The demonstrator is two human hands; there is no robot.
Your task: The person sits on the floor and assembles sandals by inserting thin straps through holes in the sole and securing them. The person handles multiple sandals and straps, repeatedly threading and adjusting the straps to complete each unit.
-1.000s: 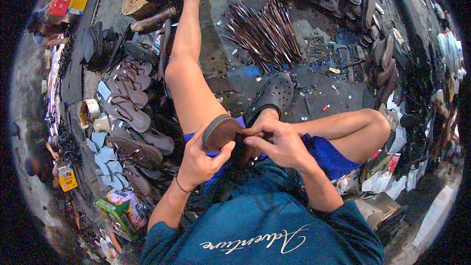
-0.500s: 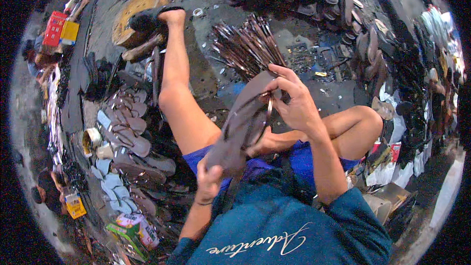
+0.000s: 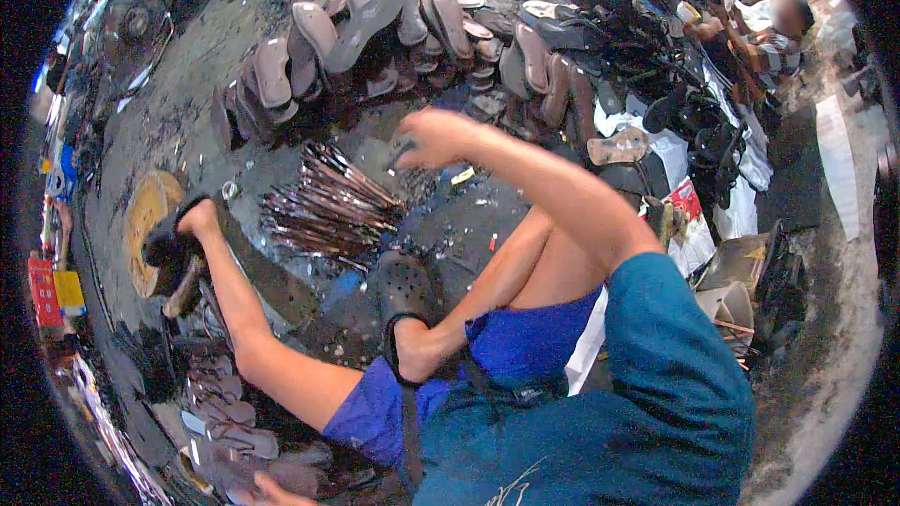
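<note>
My right hand (image 3: 433, 138) reaches out over the ground beyond my bent leg, its fingers curled downward and smeared by motion. Something small and dark shows at its fingertips, too blurred to name. Nearest to it is a fanned bundle of shiny brown straps (image 3: 333, 201) on the ground. Low at the left edge of my lap side, my left hand (image 3: 272, 490) is partly cut off by the frame. It is beside a blurred dark brown sandal (image 3: 253, 468), at the near end of a pile of brown sandals (image 3: 225, 403); whether it grips the sandal I cannot tell.
A curved row of stacked brown soles (image 3: 361, 33) stands beyond the straps. A round wooden block (image 3: 150, 225) lies by my outstretched left foot. Black straps (image 3: 698, 136) and white sheets are heaped at the right. Another person (image 3: 773, 19) sits far right.
The brown sandal is no longer between both hands over my lap. My left hand has moved down and left to the sandal pile, my right hand out beyond my leg. The view has swung right.
</note>
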